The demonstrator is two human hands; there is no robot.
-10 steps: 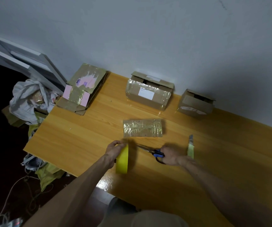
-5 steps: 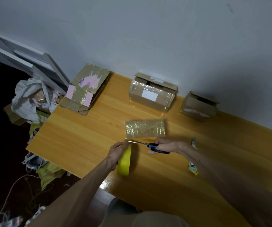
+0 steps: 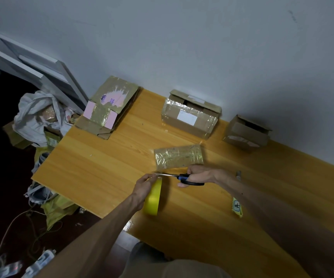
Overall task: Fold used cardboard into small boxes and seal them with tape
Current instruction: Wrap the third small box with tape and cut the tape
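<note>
your left hand (image 3: 145, 186) pinches the top of the yellow tape roll (image 3: 153, 201), which stands on edge on the table (image 3: 102, 167). whether a free tape end is lifted between those fingers is too small to tell.

your right hand (image 3: 199, 174) is curled through the handles of the scissors (image 3: 182, 176). their long axis runs nearly level from that grip straight out to its left, and the tips reach the left fingertips at the roll's top. i cannot tell if the blades are parted.

the cut looks like the step in hand, and it turns on that meeting point. the tape lies at the blade tips, not at the pivot, so mind the left fingers, which sit right beside the edge.

behind your right forearm, on its outer side, lies a yellow-handled tool (image 3: 236, 207), clear of the blades.

just beyond the scissors, near the right knuckles, sits the small taped box (image 3: 179, 159), which looks already wrapped.

farther off, against the wall, stand two open boxes (image 3: 190, 117) (image 3: 246, 133), and far left of them some flattened cardboard (image 3: 110, 107).
</note>
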